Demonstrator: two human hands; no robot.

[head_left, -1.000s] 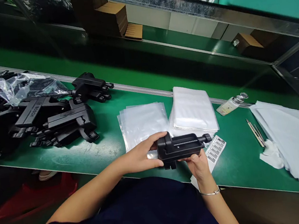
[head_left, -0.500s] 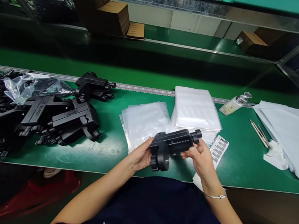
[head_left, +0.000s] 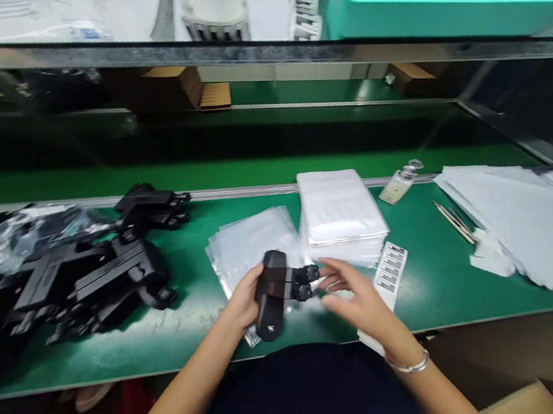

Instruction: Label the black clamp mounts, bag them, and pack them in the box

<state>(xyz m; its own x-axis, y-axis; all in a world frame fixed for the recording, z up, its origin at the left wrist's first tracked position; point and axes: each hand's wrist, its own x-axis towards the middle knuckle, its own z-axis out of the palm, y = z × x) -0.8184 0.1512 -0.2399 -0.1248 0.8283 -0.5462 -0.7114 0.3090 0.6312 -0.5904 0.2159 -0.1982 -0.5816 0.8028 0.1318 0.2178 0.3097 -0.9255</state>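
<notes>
My left hand [head_left: 244,301] is closed on a black plastic clamp-like part [head_left: 276,287], gripping its left side. The part has a long rounded body and two short knobbed ends pointing right. My right hand [head_left: 355,295] is just right of those knobs, fingers apart and holding nothing; whether a fingertip touches a knob I cannot tell. Under and behind the part lie flat clear plastic bags [head_left: 240,241]. A thick stack of white translucent bags [head_left: 341,206] stands behind my right hand. Beside that wrist is a sheet of printed labels [head_left: 391,270].
More black plastic parts [head_left: 118,273] are heaped at left with a crumpled clear bag [head_left: 32,233]. To the right are a small bottle [head_left: 399,184], tweezers-like tools [head_left: 454,222], crumpled tissue [head_left: 491,254] and white sheets [head_left: 525,223]. A shelf edge [head_left: 257,51] crosses above, bearing teal trays [head_left: 414,15].
The black part has been turned, so its knobbed ends now show as a pair. My right hand has let go and opened. The camera view has shifted, showing more of the upper shelf.
</notes>
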